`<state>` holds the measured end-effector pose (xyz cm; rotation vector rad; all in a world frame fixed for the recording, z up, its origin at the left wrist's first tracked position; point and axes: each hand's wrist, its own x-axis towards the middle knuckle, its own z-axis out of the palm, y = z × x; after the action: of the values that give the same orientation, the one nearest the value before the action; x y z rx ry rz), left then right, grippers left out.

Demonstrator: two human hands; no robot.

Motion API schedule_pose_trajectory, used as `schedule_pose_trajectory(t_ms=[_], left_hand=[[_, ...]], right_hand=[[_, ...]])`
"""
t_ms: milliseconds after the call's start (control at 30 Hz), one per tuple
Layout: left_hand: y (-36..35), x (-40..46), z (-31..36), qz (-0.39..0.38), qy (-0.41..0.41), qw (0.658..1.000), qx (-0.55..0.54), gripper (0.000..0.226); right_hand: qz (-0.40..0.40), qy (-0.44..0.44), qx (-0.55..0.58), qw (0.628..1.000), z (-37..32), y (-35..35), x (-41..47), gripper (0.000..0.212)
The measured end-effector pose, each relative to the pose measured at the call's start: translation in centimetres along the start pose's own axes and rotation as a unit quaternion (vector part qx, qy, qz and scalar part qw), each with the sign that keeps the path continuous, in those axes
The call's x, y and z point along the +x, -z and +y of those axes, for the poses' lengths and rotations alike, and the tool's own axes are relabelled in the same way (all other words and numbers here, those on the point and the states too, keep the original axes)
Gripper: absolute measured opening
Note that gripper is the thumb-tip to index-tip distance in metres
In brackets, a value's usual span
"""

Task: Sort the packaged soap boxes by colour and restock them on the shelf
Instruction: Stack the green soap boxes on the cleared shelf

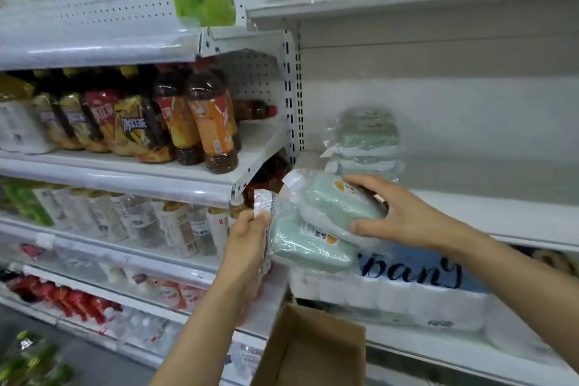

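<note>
Right hand grips the upper green soap box; left hand pinches the lower box's wrapper, near the shelf.

Stack of wrapped soap boxes sits on the right-bay shelf, at centre, against the upright post to its 9 o'clock. Just at its 6 o'clock, right hand grips a wrapped soap box at the shelf's front edge. That box lies on another wrapped soap box, at 7 o'clock of it, whose wrapper edge the left hand pinches. Toilet-roll pack on the shelf below, under both hands. Cardboard box at 6 o'clock, in front of that lower shelf. Tea bottles on the left-bay shelf at 9 o'clock; water bottles one shelf under them.
</note>
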<state>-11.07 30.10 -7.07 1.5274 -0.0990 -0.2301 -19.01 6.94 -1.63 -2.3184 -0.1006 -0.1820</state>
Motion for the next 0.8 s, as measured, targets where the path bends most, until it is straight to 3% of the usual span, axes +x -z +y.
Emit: schedule_pose_trajectory(t_ms=[100,300,600,800], left_hand=[[-1.7,1.6,1.8,-0.010,-0.010,1.000,-0.025,0.017],[-4.7,5.2,4.8,-0.033,-0.008,0.997,-0.073,0.015],[-9.0,11.9,6.7,-0.007,0.003,0.995,-0.095,0.021],[-10.2,14.3,6.6,-0.009,0.025,0.993,-0.112,0.022]], right_hand=[[0.028,-0.012,0.002,1.000,-0.3,3.4,1.2,0.063],[0.162,0.004,-0.086,0.983,1.1,12.7,8.4,0.052],[0.111,0.016,-0.194,0.975,8.1,18.0,22.7,0.062],[0.051,-0.005,-0.226,0.973,13.6,17.6,25.7,0.063]])
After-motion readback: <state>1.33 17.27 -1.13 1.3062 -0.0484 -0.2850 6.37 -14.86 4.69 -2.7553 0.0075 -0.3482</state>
